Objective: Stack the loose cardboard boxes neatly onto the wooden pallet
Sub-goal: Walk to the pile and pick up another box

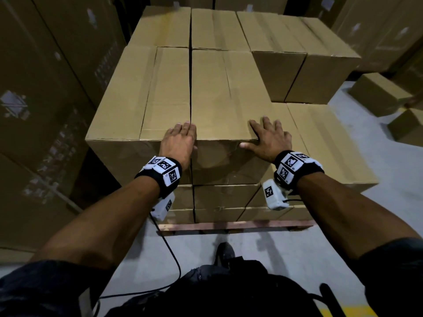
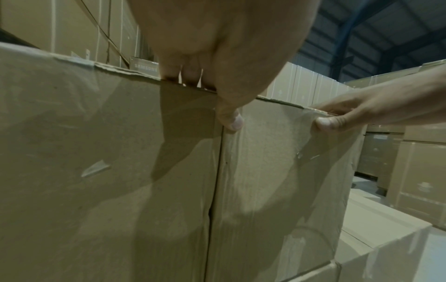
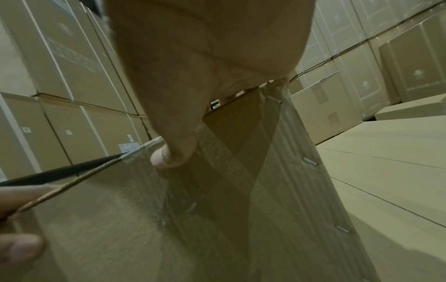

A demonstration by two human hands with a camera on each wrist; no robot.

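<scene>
A long cardboard box (image 1: 226,94) lies in the top layer of the stack on the wooden pallet (image 1: 229,225), tight against the box (image 1: 137,99) to its left. My left hand (image 1: 180,138) rests on its near left corner, fingers flat on top and thumb (image 2: 231,118) on the front face. At the near right corner sits my right hand (image 1: 265,138), fingers spread flat on top, thumb (image 3: 173,152) pressing the taped front face (image 3: 217,229). The same box (image 2: 277,171) fills the left wrist view, where the right hand (image 2: 362,108) also shows.
A lower box layer (image 1: 320,145) lies exposed right of the box, with two top-layer boxes (image 1: 304,76) behind it. Loose boxes (image 1: 377,92) sit on the grey floor at right. Tall carton stacks (image 1: 34,110) wall the left. A black cable (image 1: 169,252) hangs from my left wrist.
</scene>
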